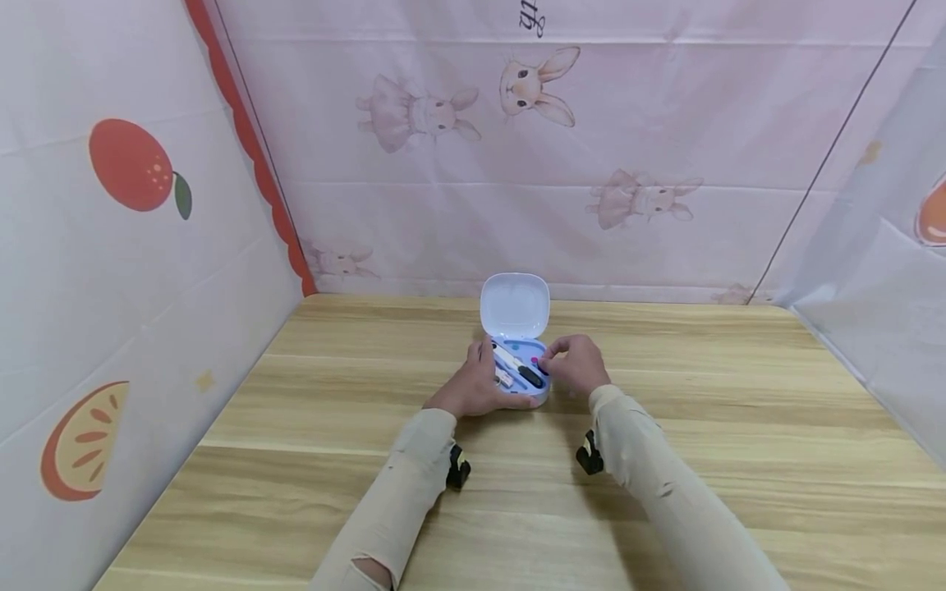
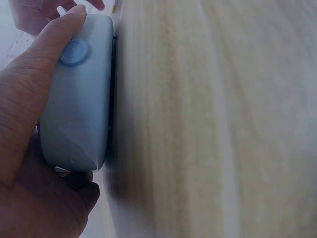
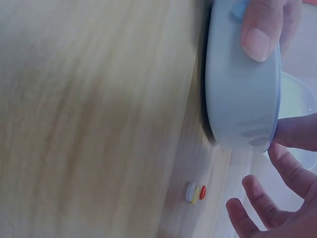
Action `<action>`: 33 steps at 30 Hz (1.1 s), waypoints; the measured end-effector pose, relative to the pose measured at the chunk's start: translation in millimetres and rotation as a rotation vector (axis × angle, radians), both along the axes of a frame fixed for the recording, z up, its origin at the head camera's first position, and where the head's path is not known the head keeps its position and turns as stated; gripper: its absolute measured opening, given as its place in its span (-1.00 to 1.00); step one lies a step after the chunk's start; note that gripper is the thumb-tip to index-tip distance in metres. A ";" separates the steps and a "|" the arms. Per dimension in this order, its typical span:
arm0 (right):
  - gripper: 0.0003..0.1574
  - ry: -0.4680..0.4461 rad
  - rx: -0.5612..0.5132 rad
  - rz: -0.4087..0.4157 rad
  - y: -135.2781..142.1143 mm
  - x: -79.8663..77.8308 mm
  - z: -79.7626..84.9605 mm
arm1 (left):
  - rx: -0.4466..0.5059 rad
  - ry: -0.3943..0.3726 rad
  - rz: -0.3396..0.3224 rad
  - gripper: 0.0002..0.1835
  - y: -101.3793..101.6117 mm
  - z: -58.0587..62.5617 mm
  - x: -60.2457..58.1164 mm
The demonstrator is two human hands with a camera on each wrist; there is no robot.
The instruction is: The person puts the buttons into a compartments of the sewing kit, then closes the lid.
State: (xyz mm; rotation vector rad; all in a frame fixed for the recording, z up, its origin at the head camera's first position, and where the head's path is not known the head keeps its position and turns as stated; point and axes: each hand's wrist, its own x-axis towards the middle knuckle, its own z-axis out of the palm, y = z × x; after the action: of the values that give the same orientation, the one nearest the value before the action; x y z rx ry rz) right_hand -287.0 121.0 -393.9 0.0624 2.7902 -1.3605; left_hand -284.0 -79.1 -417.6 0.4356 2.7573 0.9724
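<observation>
A small light-blue case (image 1: 542, 396) sits on the table with its white lid (image 1: 515, 305) raised at the back. My left hand (image 1: 476, 384) grips it from the left, thumb along the front wall near a round blue button clasp (image 2: 74, 51). Inside lie a white tool with a black end (image 1: 529, 377), a small whitish piece (image 1: 504, 377) and a magenta bit (image 1: 534, 360). Over the case's right edge, my right hand (image 1: 580, 364) has thumb and forefinger together at the rim, beside a dark piece; I cannot tell whether they pinch it. Its other fingers spread outward in the right wrist view.
Small round pieces, white (image 3: 190, 192), yellow (image 3: 195, 195) and red (image 3: 203, 192), rest on the table beyond the case. The wood-grain table (image 1: 332, 427) meets a pink cloth backdrop (image 1: 443, 230) at the back, with white printed sheets at both sides.
</observation>
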 end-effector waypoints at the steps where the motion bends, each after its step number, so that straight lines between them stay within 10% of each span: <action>1: -0.85 0.000 0.000 -0.001 0.0 0.1 -0.2 | -0.001 0.002 0.000 0.52 -0.1 0.2 0.2; 33: -0.80 0.147 0.166 0.025 36.9 4.2 9.1 | -0.003 -0.017 0.019 0.53 -0.1 1.2 0.6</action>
State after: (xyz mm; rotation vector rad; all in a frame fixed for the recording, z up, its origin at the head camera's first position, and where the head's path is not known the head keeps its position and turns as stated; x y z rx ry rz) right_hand -282.8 157.8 -384.8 -0.0708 3.0088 -1.1714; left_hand -283.4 -79.3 -416.4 0.3999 2.7521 0.9719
